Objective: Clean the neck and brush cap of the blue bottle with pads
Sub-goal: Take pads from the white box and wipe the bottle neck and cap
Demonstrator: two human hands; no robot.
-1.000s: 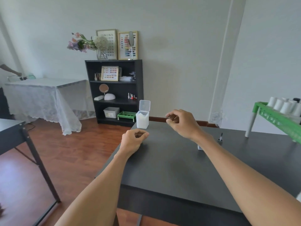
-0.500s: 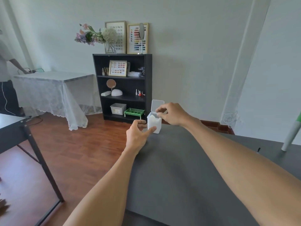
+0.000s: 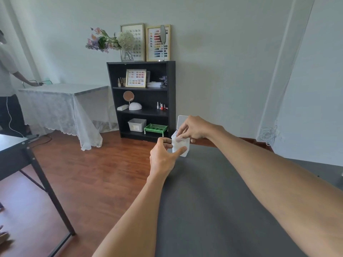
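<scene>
A small white pad box (image 3: 182,145) with its flip lid (image 3: 181,121) raised stands at the far left corner of the dark grey table (image 3: 232,201). My left hand (image 3: 163,156) grips the box from the left, thumb across its front. My right hand (image 3: 194,128) reaches over the open top, fingertips pinching at the pads inside. The blue bottle is not in view.
Beyond the table's far edge stands a black bookshelf (image 3: 141,99) with frames, polish bottles and a green basket. A lace-covered table (image 3: 61,104) with a person (image 3: 7,89) beside it is at the left. A black desk (image 3: 22,160) stands at the near left.
Both hands moved from above the table to the pad box; the left took hold of it and the right reached into its top. The view swung left, so the green rack left the frame.
</scene>
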